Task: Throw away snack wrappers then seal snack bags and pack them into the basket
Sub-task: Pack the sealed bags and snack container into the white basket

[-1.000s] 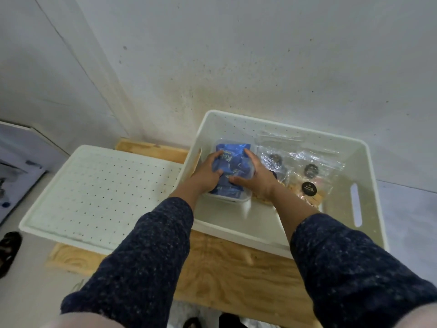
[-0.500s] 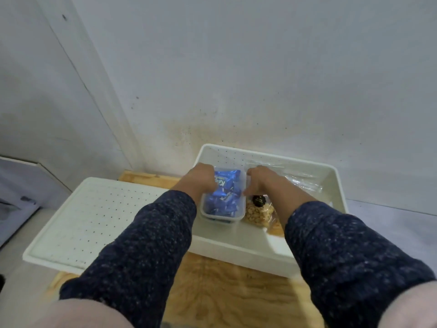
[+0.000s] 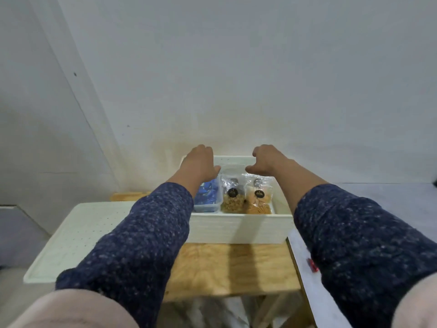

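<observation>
A white perforated basket point(image 3: 236, 229) stands on a wooden table against the wall. Inside it, at the left, sits a clear tub of blue-wrapped snacks point(image 3: 208, 197), partly hidden by my left arm. Beside the tub stand two clear snack bags with black round labels, one of nuts point(image 3: 233, 201) and one of orange snacks point(image 3: 259, 202). My left hand point(image 3: 199, 163) hovers above the basket's back left, fingers curled down, holding nothing. My right hand point(image 3: 267, 160) hovers above the back right, thumb out, also holding nothing.
The basket's white perforated lid point(image 3: 78, 235) lies flat to the left, overhanging the wooden table point(image 3: 231, 266). A white surface point(image 3: 305, 252) with a small red object point(image 3: 313, 266) adjoins the table on the right. The wall rises directly behind the basket.
Both hands have let go of the blue snack tub and risen above the basket's far rim. The camera has tilted up, so the basket looks lower and flatter.
</observation>
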Motion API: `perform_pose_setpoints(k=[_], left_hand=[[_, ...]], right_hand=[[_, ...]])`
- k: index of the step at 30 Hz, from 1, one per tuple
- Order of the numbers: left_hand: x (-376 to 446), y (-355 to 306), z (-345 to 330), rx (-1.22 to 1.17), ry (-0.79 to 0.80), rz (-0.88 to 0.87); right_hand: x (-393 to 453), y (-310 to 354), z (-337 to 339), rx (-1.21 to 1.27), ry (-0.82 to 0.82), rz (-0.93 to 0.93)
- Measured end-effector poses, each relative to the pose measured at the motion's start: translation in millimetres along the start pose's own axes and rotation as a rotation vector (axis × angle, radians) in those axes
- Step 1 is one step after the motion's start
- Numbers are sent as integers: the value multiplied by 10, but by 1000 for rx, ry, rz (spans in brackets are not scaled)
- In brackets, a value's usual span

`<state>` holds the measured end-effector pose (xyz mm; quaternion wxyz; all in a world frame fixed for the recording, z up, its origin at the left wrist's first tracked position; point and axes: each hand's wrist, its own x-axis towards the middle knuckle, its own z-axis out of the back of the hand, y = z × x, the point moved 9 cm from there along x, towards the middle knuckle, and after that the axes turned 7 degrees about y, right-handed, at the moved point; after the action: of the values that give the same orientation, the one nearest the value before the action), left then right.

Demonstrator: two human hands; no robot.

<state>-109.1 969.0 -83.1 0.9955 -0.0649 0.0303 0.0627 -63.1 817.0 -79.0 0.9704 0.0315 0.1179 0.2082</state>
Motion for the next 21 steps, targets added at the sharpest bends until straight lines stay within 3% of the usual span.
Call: perform_pose_setpoints(k=[10,18,21], left_hand=[[-954,-1334,-538,-138,-34,-244],[-1579,-2271,-1423,-411,-150,-382],[-1732,-2562,-1938,-482,-87,-353]], right_hand=[[-1546,-1074,-600,153,-62,-239],[-2375,-2109,-1517,324,-168,-365],[-2587,-2479,-1901,362,-181,-367]])
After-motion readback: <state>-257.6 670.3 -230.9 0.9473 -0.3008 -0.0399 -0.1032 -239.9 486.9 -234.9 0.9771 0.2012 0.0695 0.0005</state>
